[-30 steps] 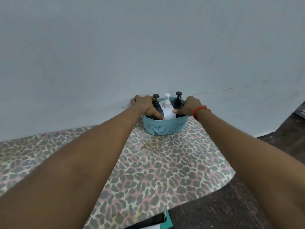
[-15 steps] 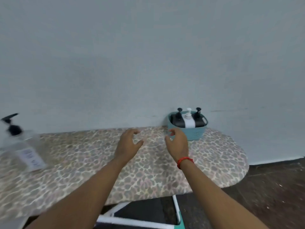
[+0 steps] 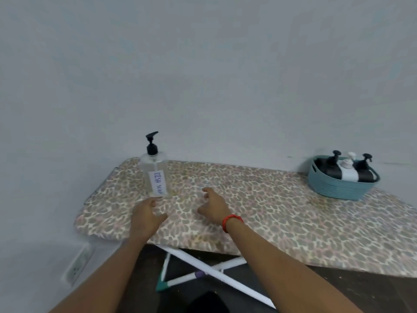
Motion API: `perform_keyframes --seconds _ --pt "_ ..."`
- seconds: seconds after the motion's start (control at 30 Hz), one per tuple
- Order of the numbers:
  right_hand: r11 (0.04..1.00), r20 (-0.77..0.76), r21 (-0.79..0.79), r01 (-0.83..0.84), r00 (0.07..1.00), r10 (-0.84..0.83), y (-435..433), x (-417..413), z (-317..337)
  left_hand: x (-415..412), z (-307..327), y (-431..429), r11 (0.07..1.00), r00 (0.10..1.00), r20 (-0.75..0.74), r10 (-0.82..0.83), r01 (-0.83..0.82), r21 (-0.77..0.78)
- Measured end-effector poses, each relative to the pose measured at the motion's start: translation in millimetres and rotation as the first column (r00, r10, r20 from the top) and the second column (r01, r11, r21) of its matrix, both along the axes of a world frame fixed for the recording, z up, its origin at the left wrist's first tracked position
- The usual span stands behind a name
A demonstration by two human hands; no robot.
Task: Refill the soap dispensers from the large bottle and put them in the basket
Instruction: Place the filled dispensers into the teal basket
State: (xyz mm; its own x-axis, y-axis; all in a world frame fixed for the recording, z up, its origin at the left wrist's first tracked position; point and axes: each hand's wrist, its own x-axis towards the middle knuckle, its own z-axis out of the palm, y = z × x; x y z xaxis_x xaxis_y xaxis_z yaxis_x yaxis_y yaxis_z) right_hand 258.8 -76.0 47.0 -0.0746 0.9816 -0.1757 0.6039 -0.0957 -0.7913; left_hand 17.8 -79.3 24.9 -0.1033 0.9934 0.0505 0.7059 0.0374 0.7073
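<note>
A large clear pump bottle (image 3: 155,175) with a black pump and a "DISH SOAP" label stands upright at the left end of the leopard-print ironing board (image 3: 270,211). At the right end sits a teal basket (image 3: 338,188) holding two black dispensers (image 3: 330,169) (image 3: 364,171) with a white dispenser (image 3: 347,169) between them. My left hand (image 3: 146,216) hovers open just in front of the large bottle, not touching it. My right hand (image 3: 214,206), with a red wristband, is open over the board to the right of the bottle.
A pale wall runs right behind the board. White crossed legs (image 3: 203,267) of the board show below its front edge over a dark floor. A wall socket (image 3: 77,265) sits low on the left.
Both hands let go of the basket and drew back and left across the board. The view swung left, so the large bottle is now near the hands and the basket far right.
</note>
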Motion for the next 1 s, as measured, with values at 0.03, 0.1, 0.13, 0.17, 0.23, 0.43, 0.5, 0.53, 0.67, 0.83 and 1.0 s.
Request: perform_keyframes --seconds 0.03,0.1,0.13,0.17,0.23,0.43,0.5,0.53,0.67,0.83,1.0 --pt "1.000 -0.004 0.001 -0.017 1.000 0.017 9 -13 -2 -12 -1 7 1.000 1.000 0.002 0.028 -0.028 -0.007" --pt "0.999 -0.007 0.026 -0.033 0.999 0.033 27 -36 -6 -30 -1 23 0.999 0.998 0.035 0.042 -0.041 -0.025" --pt "0.999 -0.024 0.037 -0.032 0.999 0.033 34 -46 -9 -35 -1 30 0.999 0.998 0.045 0.040 -0.039 -0.030" --pt "0.998 -0.047 0.046 -0.032 0.998 0.034 41 -55 -10 -39 0 37 0.999 0.998 0.043 0.037 -0.036 -0.031" --pt "0.996 -0.055 0.070 -0.052 0.997 0.056 55 -71 -12 -43 2 47 1.000 0.999 0.040 0.012 -0.012 -0.019" --pt "0.992 -0.091 0.127 -0.017 0.995 0.028 75 -96 -24 -35 6 58 0.993 0.995 0.072 -0.067 0.059 0.098" --pt "0.988 -0.090 0.150 0.030 0.996 -0.017 76 -86 -27 -22 7 59 0.991 0.996 0.062 -0.066 0.058 0.119" --pt "0.985 -0.086 0.167 0.048 0.996 -0.034 76 -77 -28 -12 7 60 0.991 0.995 0.067 -0.070 0.062 0.117" --pt "0.971 -0.094 0.195 0.138 0.988 -0.121 72 -10 -33 53 4 69 0.978 0.982 0.085 -0.169 0.156 0.141" --pt "0.927 -0.052 0.207 0.311 0.950 -0.308 61 108 -36 175 3 84 0.950 0.941 0.134 -0.310 0.300 0.092" --pt "0.888 -0.036 0.215 0.406 0.912 -0.408 58 198 -37 271 -5 96 0.927 0.917 0.137 -0.375 0.371 0.056"
